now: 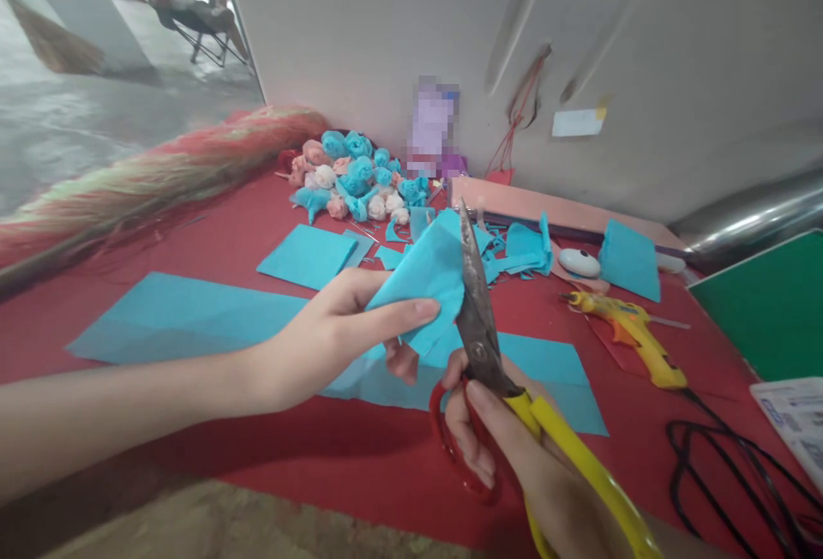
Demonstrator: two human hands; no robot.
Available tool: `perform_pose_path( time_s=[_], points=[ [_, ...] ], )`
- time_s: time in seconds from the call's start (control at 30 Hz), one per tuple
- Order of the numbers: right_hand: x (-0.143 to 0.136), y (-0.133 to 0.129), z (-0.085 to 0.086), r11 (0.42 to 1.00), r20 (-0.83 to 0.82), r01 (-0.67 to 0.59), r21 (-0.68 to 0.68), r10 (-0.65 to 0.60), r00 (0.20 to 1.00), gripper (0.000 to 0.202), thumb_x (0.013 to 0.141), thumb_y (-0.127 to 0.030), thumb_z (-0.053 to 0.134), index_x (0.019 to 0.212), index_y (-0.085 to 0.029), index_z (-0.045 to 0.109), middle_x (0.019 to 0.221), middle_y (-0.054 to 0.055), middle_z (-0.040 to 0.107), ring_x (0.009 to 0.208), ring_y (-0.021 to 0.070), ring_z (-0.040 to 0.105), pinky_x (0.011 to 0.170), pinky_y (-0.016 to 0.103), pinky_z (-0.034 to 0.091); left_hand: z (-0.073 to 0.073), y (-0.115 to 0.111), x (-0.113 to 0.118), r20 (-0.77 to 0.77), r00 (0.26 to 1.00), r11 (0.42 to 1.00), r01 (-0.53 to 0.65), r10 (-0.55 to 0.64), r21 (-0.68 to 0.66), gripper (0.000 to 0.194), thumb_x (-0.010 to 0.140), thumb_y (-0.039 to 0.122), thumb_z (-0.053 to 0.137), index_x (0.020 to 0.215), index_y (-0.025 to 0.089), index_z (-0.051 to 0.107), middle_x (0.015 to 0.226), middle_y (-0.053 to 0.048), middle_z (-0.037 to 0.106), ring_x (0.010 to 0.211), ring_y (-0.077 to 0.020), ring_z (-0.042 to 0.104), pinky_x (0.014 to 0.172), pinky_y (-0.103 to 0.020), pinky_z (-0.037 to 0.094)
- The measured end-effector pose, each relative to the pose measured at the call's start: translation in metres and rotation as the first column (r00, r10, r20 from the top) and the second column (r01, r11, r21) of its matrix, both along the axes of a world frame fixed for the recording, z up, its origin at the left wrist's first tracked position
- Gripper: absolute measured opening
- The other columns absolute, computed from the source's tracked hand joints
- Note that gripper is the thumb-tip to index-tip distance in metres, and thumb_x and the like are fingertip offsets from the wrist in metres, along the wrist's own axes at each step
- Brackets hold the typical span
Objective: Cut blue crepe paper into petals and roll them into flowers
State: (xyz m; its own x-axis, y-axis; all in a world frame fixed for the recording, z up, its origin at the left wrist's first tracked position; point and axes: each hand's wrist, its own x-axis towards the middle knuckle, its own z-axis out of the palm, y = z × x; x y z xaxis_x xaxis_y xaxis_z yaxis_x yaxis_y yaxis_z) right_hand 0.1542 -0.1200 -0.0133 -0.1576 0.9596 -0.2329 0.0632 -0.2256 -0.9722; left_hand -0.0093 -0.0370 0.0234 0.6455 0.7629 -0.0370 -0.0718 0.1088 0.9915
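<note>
My left hand (360,319) pinches a folded piece of blue crepe paper (421,272) between thumb and fingers. In my right hand (507,430) is a pair of scissors (479,319) with dark, worn blades and yellow and red handles. The blades point up and lie along the paper's right edge; they look nearly closed. Beneath both hands a long strip of blue crepe paper (193,310) lies flat on the red table (257,439). A folded blue square (307,255) lies just beyond my left hand.
Paper roses (360,169) in blue, pink and white are heaped at the back. Blue scraps (524,246) lie behind the scissors. On the right are a yellow glue gun (633,332) with a black cord (720,439), and a green board (771,310). A person sits farther off, upper left.
</note>
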Motion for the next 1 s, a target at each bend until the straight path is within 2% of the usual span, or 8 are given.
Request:
perform_pose_path(
  time_s=[0.1,0.43,0.57,0.7,0.73,0.77,0.87,1.0],
  points=[
    [-0.002,-0.003,0.005,0.999,-0.01,0.045,0.004,-0.045,0.999,0.023,0.088,-0.042,0.039,0.084,-0.02,0.044,0.048,-0.006,0.041,0.036,0.0064,0.031,0.037,0.018,0.027,0.0,0.0,0.0,-0.003,1.0,1.0,-0.01,0.01,0.004,0.029,0.079,0.029,0.057,0.054,0.015,0.053,0.045,0.004,0.055,0.045,-0.0096,0.055,0.048,-0.02,0.046],
    [-0.002,-0.004,0.022,0.996,0.05,0.037,-0.077,-0.034,0.998,0.028,0.087,-0.046,0.038,0.083,-0.019,0.047,0.044,-0.007,0.04,0.033,0.005,0.03,0.034,0.015,0.026,-0.001,0.003,0.0,0.008,0.999,0.998,-0.049,0.049,0.028,0.029,0.078,0.027,0.057,0.052,0.015,0.051,0.043,0.004,0.053,0.044,-0.01,0.053,0.047,-0.021,0.044],
    [0.0,-0.002,0.023,0.986,-0.055,0.006,-0.166,-0.015,0.998,0.032,0.083,-0.051,0.043,0.082,-0.019,0.046,0.041,-0.008,0.039,0.031,0.0039,0.029,0.032,0.013,0.025,0.001,0.003,-0.001,-0.015,0.999,0.998,-0.049,0.049,0.035,0.031,0.081,0.023,0.052,0.052,0.015,0.053,0.045,0.004,0.053,0.048,-0.009,0.053,0.052,-0.02,0.043],
    [-0.001,0.0,0.017,0.961,-0.192,-0.088,-0.263,0.037,0.981,0.044,0.072,-0.062,0.05,0.081,-0.02,0.042,0.036,-0.01,0.037,0.027,0.005,0.029,0.028,0.014,0.027,0.002,0.005,-0.002,0.023,0.999,0.999,-0.043,0.042,0.026,0.03,0.084,0.021,0.049,0.054,0.015,0.053,0.046,0.007,0.052,0.05,-0.0077,0.053,0.056,-0.019,0.043],
    [-0.001,0.0,0.015,0.969,-0.23,-0.022,-0.244,-0.036,0.973,0.046,0.069,-0.064,0.05,0.079,-0.021,0.041,0.035,-0.011,0.034,0.025,0.0043,0.025,0.026,0.013,0.023,0.001,0.005,-0.002,0.028,0.999,0.999,-0.044,0.043,0.026,0.032,0.083,0.021,0.049,0.052,0.015,0.053,0.046,0.007,0.052,0.049,-0.0075,0.053,0.055,-0.019,0.043],
    [-0.002,0.0,0.012,0.974,-0.275,-0.02,-0.226,-0.044,0.961,0.044,0.069,-0.063,0.052,0.08,-0.021,0.041,0.037,-0.011,0.035,0.026,0.0043,0.026,0.028,0.013,0.024,0.001,0.006,-0.002,0.03,0.999,0.999,-0.044,0.043,0.029,0.034,0.083,0.021,0.049,0.05,0.015,0.053,0.044,0.006,0.052,0.048,-0.0074,0.054,0.055,-0.019,0.043],
    [-0.005,0.001,0.007,0.981,-0.276,-0.051,-0.188,-0.003,0.961,0.04,0.068,-0.058,0.055,0.08,-0.022,0.041,0.043,-0.008,0.04,0.032,0.0061,0.035,0.034,0.015,0.031,0.0,0.007,-0.002,0.031,0.999,0.999,-0.032,0.031,0.036,0.039,0.083,0.023,0.05,0.045,0.014,0.055,0.042,0.005,0.054,0.047,-0.0077,0.054,0.056,-0.019,0.045],
    [-0.005,0.003,0.007,0.988,-0.21,-0.09,-0.126,0.062,0.976,0.031,0.069,-0.049,0.051,0.079,-0.023,0.04,0.045,-0.008,0.04,0.035,0.0073,0.036,0.037,0.017,0.033,-0.001,0.007,-0.002,0.021,1.0,1.0,0.014,-0.014,-0.004,0.04,0.083,0.024,0.049,0.045,0.013,0.054,0.044,0.003,0.054,0.048,-0.0087,0.055,0.057,-0.019,0.046]
  ],
)
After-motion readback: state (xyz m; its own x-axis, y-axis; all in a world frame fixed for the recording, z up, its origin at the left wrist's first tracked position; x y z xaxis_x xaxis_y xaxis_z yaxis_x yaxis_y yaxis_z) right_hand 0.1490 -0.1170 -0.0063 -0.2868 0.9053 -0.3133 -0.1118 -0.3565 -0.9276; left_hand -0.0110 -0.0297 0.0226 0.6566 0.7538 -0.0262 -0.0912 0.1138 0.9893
